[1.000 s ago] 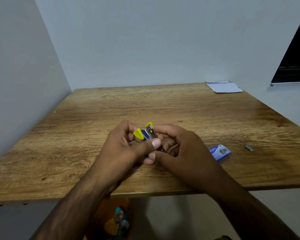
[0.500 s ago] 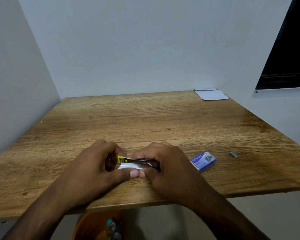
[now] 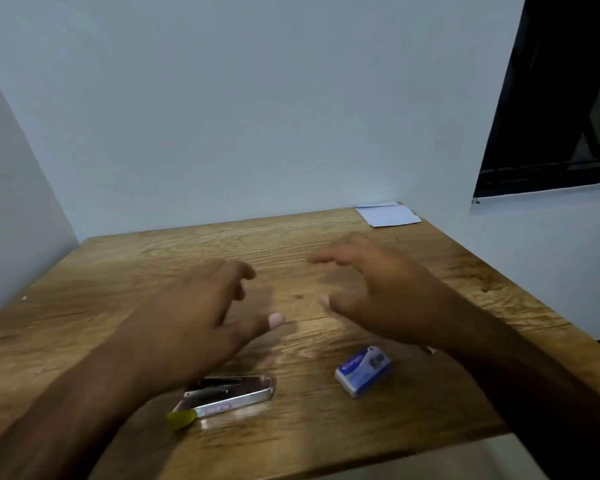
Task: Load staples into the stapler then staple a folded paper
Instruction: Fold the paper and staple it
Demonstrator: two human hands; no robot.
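Your left hand [image 3: 187, 317] hovers over the wooden table [image 3: 118, 271] at centre left of the frame, fingers loosely spread and holding nothing. Just below it, at lower centre left, the small metal stapler [image 3: 229, 396] lies flat on the table, part of it hidden under your wrist. Its long axis runs almost straight across the frame with a slight tilt: the yellow tail end points to the lower left, the rounded metal nose to the right. It looks closed, though blur makes that uncertain. To its right, near but apart, sits the blue staple box [image 3: 362, 370], set at an angle. Above the box, at centre right, your right hand [image 3: 378, 292] hangs over the table, fingers apart and gently curved, empty. In the upper right, at the table's far corner by the wall, lies the folded white paper [image 3: 387, 214]. The stapler likely rests alone so both hands are free to fetch that paper, which the stapling step needs.
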